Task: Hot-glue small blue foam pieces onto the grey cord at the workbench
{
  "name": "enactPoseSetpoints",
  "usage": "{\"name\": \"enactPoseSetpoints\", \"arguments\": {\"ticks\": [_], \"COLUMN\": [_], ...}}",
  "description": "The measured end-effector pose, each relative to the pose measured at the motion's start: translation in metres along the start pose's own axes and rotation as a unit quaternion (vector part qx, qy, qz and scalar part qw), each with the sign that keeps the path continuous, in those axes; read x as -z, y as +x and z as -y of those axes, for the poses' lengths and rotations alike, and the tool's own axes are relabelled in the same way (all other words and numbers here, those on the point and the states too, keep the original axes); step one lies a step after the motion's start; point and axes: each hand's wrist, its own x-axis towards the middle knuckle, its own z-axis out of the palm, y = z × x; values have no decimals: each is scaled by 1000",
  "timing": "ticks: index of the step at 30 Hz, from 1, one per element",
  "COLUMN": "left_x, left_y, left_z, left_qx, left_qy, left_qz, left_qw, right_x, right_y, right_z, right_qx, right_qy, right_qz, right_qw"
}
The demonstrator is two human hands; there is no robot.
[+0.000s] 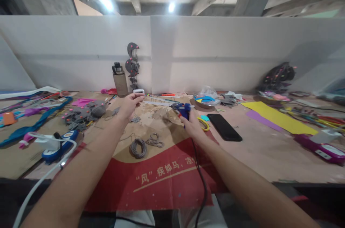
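Observation:
My right hand [191,123] is wrapped round a blue hot glue gun [184,110], its nozzle pointing left and its black cable [198,185] trailing down over the front edge. To the left, my left hand [131,104] is raised above the table with thumb and fingers pinched together; what they hold is too small to make out. Between the hands lies a pale flat strip [157,103], with a row of thin pins [160,113] in front of it. Nearer to me a coil of grey cord [138,148] and a loose grey cord bundle [155,140] rest on the brown-and-red board [161,192].
A black phone [224,127] and yellow tape roll [204,124] lie right of my right hand. Grey decorated pieces [86,114] and a blue power strip [60,145] sit left. A bottle [120,82] stands by the white partition [183,48]. Yellow sheets [280,116] lie right.

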Motion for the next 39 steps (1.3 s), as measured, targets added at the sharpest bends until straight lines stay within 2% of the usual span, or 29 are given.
{"name": "enactPoseSetpoints", "arguments": {"ticks": [4,8,11,14,17,19,24,28,34,39], "left_x": [-7,-1,6,9,8,8,17,29,44,42], "left_y": [0,-5,-10,-13,-12,-11,-7,-1,7,1], "left_z": [11,27,39,45,46,45,45,47,52,44], "left_qx": [49,40,30,3,-10,-16,-25,-27,-27,-43], "left_qy": [-68,-64,6,87,111,120,140,152,174,209], "left_qz": [-39,-64,-63,-50,-46,-43,-58,-91,-126,-128], "left_qw": [996,995,998,995,993,992,988,984,976,969], "right_x": [-5,-7,-9,-7,3,13,38,44,37,36], "right_y": [-4,-4,-5,-7,-7,-2,14,15,6,4], "right_z": [1,-2,-1,4,11,13,2,-12,-3,5], "right_qx": [69,144,141,129,119,102,7,-61,-46,-40], "right_qy": [-121,-273,-349,-366,-359,-373,-461,-495,-500,-500], "right_qz": [48,121,159,179,220,214,123,130,168,162], "right_qw": [989,943,913,904,899,897,879,857,848,850]}}
